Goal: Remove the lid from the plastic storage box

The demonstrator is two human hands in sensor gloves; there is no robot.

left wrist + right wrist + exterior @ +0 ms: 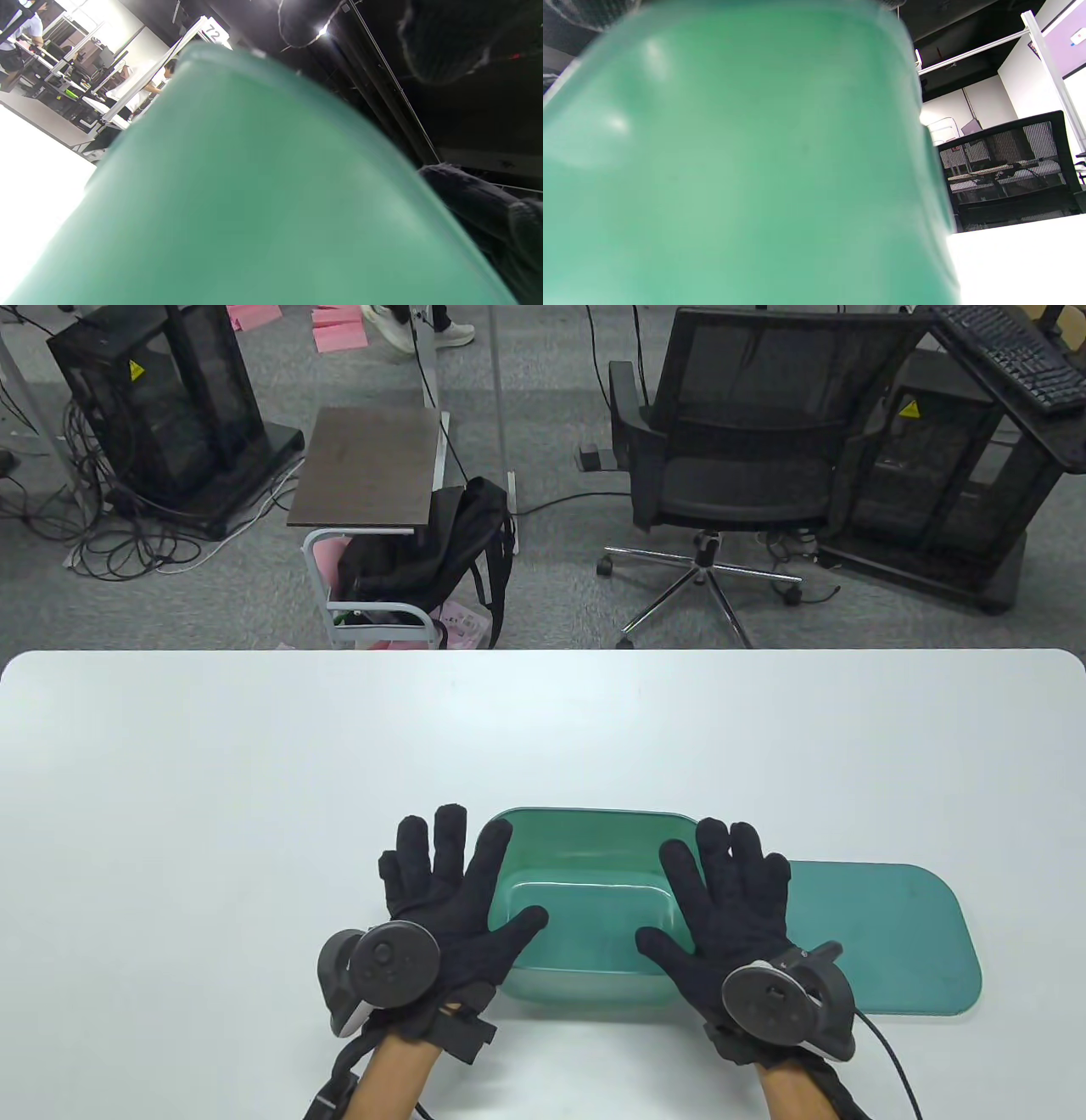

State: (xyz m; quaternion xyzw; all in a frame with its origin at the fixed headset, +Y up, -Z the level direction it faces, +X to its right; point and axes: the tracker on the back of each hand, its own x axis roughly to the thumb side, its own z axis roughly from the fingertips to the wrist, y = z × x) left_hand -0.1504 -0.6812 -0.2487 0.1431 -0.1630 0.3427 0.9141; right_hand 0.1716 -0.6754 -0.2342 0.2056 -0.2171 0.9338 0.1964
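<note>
The green translucent storage box (585,848) stands open on the white table (254,780), near the front. Its flat green lid (891,933) lies on the table to the right of the box, off it. My left hand (475,891) is spread open over the box's left end, thumb above the rim. My right hand (696,899) is spread open over the right end and covers the lid's left edge. Neither hand grips anything. The box wall fills the left wrist view (254,203) and the right wrist view (734,169); a gloved finger (475,199) shows beside it.
Beyond the table's far edge stand an office chair (730,475), a small side table (373,466) with a black backpack (441,551), and black equipment cabinets (161,398). Cables trail from both wrists at the front edge.
</note>
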